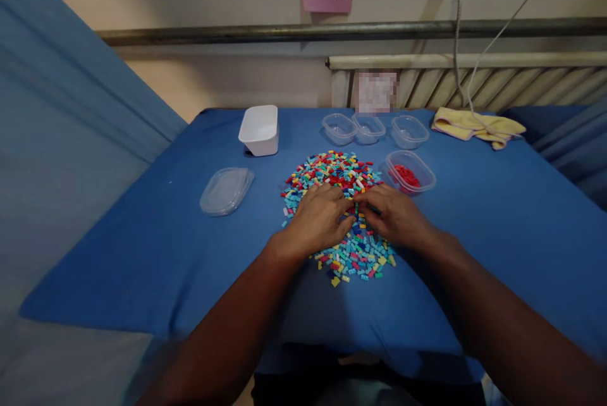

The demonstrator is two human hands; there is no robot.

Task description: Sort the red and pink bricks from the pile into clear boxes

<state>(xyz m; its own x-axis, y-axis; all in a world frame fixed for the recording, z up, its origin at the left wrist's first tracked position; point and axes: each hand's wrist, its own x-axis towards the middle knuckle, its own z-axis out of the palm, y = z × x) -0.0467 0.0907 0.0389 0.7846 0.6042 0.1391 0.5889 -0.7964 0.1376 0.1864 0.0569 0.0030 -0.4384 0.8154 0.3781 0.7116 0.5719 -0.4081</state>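
Note:
A heap of small toy building bricks (360, 254) in turquoise, red, yellow, pink, white and dark blue spreads over the blue cloth. My left hand (322, 216) rests on the heap from the left, palm down, its fingers bent and its thumb apart from them. From the right, my right hand (391, 213) reaches into the same bricks. Its thumb and fingertips come close together, and whatever lies between them is hidden. The two hands' fingertips nearly meet. Just beyond my right hand stands a clear plastic tub (424, 181) holding red bricks (405, 175).
Three clear tubs (339, 129) stand at the back, near a folded yellow cloth (474, 126). A white bin (258, 131) stands back left, with stacked clear lids (226, 191) in front of it. Behind the table are a radiator (512, 80), a pipe (284, 33) and hanging cords (458, 45).

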